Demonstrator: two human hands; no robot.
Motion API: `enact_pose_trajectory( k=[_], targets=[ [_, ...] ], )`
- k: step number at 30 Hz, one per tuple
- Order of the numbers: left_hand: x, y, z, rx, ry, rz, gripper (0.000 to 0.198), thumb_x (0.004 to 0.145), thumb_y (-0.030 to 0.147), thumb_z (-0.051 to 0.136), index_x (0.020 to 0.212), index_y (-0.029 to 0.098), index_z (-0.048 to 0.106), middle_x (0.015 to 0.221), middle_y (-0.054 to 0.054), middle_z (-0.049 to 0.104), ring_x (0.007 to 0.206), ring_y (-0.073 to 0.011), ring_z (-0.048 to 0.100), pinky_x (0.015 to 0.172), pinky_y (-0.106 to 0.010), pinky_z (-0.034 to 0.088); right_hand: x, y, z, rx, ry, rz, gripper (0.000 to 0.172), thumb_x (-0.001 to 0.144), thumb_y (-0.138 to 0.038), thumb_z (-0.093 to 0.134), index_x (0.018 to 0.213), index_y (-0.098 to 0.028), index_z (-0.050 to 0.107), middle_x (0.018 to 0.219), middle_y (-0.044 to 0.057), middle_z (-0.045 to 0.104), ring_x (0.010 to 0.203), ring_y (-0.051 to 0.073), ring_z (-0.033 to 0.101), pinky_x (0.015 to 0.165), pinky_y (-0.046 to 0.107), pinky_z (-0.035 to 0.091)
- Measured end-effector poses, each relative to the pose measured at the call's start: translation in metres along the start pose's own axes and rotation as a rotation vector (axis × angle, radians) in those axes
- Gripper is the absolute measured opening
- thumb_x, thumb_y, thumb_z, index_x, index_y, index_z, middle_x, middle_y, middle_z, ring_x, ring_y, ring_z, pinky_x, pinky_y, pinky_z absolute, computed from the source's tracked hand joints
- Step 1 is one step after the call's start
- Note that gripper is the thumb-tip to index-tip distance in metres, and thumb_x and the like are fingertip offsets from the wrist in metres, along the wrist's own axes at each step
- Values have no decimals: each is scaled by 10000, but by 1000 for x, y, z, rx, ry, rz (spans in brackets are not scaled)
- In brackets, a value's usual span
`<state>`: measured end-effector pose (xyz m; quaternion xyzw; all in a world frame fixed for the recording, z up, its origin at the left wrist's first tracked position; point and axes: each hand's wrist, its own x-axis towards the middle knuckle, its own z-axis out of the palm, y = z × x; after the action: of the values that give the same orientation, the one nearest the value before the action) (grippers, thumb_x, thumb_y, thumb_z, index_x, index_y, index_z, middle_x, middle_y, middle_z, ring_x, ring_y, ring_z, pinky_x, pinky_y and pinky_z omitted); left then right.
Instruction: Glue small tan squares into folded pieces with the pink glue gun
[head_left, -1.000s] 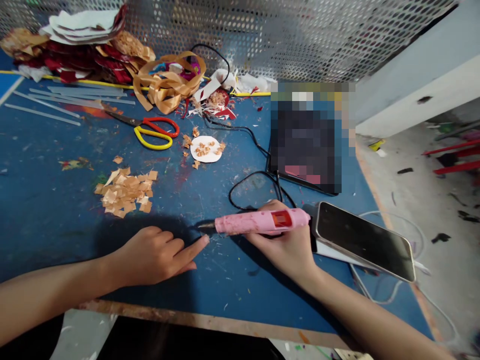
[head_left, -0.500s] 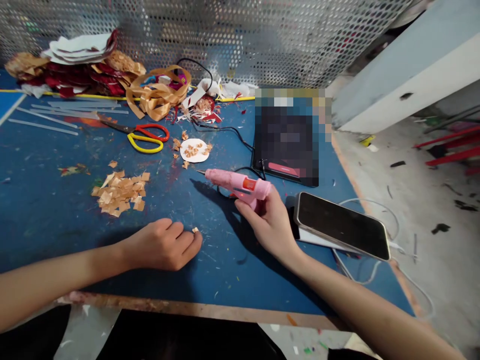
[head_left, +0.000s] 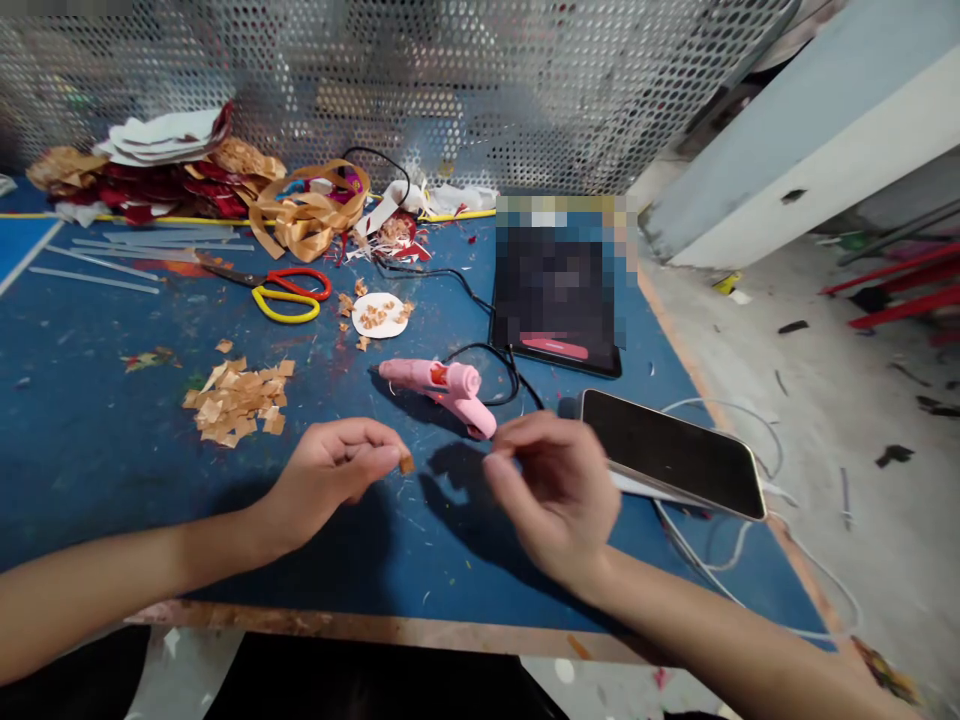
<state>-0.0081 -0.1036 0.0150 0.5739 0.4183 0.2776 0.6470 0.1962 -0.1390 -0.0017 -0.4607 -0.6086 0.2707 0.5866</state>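
My left hand (head_left: 334, 470) is closed in a pinch on a small gold ribbon square (head_left: 406, 465), which sticks out past the thumb and fingertip. My right hand (head_left: 559, 490) hovers over the table, fingers loosely curled and apart from the thumb, with nothing visible in it. Just beyond its fingertips a pink glue gun (head_left: 435, 385) lies on the blue tabletop, nozzle to the left. A heap of gold ribbon squares (head_left: 238, 400) lies to the left. Behind the glue gun is a white oval disc (head_left: 382, 318) with crumpled gold bits on and around it.
Scissors (head_left: 291, 295) with red and yellow handles lie near clear glue sticks (head_left: 112, 265). Gold ribbon (head_left: 307, 215) and stacked fabric pieces (head_left: 169, 140) line the metal mesh. A tablet (head_left: 555, 300) and a phone (head_left: 675, 450) with cables occupy the right side.
My right hand has let go of the glue gun, which now rests on the table. My left hand has turned, bringing its thumb and the pinched gold square into clearer view.
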Motion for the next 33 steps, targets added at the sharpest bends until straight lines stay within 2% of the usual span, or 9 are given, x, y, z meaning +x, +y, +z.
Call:
enact_pose_trajectory(
  k=[2,4,7,11,19,22,24,28,33],
  targets=[
    [0,-2,9,-212,-42,-54,256,833,413,579,828,159,603,465,102,315,403,-50,233,381,-178,184,-8,-7,6,162,-237,239,195,818,-175,629,977,-247,542,724,-21,615,561,104,540,510,238,460],
    [1,-6,15,-297,-39,-75,256,811,415,614,813,161,583,467,106,326,403,-44,224,382,-176,182,-14,-10,13,314,-366,411,230,781,-229,683,979,-226,567,785,5,670,568,99,579,528,238,499],
    [2,-12,17,-299,-10,-80,274,802,426,637,817,158,580,487,98,371,413,-38,239,387,-175,179,-17,-9,21,467,-374,564,208,776,-296,691,936,-205,594,765,15,678,588,106,626,523,229,515],
    [3,-13,15,-247,-20,-96,331,790,479,642,833,155,587,512,84,417,423,-40,266,391,-177,195,-13,-7,23,497,-345,676,188,788,-345,692,850,-186,612,631,-9,639,522,101,611,479,212,502],
    [1,-12,14,-46,7,-23,302,837,443,613,855,146,663,504,77,355,451,-58,295,408,-190,221,-7,-4,21,398,-314,642,235,768,-398,698,739,-188,596,576,-27,589,469,79,526,454,203,447],
    [-4,-10,11,122,41,68,275,888,391,551,878,152,685,568,46,456,488,-66,346,440,-192,272,-8,-2,20,329,-319,611,231,780,-399,674,738,-189,589,563,-32,561,472,80,501,445,199,417],
    [-7,-8,8,247,28,126,260,900,361,530,919,157,691,561,51,461,491,-68,364,457,-188,292,-9,-2,19,294,-329,593,207,793,-379,651,741,-189,586,560,-35,547,476,79,486,445,197,403],
    [-10,-8,3,439,-21,182,186,862,298,590,963,173,684,498,98,356,447,-55,318,454,-171,276,-10,-2,18,228,-365,534,135,804,-302,609,738,-187,587,564,-35,537,490,77,474,460,196,401],
    [-8,-14,2,529,-27,190,163,892,289,554,893,170,666,521,87,406,463,-59,350,460,-169,293,-10,-3,17,114,-392,472,100,792,-259,581,718,-194,594,562,-35,544,496,84,491,477,198,429]
  ],
)
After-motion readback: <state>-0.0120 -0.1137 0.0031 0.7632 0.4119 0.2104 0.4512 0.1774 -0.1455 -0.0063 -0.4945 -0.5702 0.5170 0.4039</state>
